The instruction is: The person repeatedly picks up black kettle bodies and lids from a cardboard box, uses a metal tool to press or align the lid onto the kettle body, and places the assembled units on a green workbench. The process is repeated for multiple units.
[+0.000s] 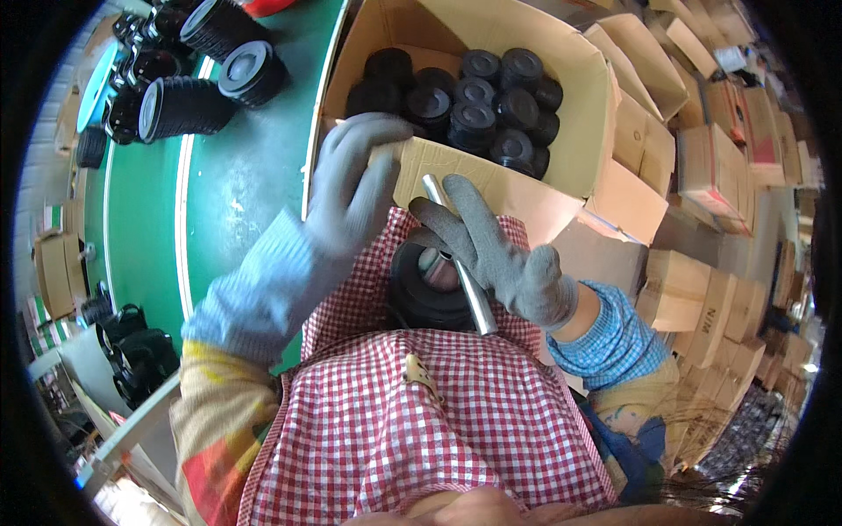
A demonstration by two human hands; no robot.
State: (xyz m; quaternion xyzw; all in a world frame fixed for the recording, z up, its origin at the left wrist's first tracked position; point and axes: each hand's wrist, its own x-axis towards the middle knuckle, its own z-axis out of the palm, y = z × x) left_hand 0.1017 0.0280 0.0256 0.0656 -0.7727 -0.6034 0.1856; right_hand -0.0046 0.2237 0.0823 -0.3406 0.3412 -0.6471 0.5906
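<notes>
My left hand (pixel 355 180), in a grey glove, is raised at the near edge of an open cardboard box (pixel 491 180). Its fingers are extended, slightly bent and partly apart, with nothing seen in them. My right hand (pixel 500 254), gloved too, lies across a shiny metal bar (pixel 478 307). Its fingers are stretched over the bar rather than wrapped round it, and the thumb sticks out. Under the bar, at my lap, sits a black round part (pixel 412 294) with a metallic middle, partly hidden by the bar and the hand. Inside the box stand several black ribbed round parts (pixel 474 118).
To the left runs a green work table (pixel 250 167). More black ribbed parts (pixel 189 110) lie at its far end, by a light blue round rim (pixel 95 88). Cardboard boxes (pixel 715 171) are stacked on the right. A checked apron (pixel 421 412) covers my lap.
</notes>
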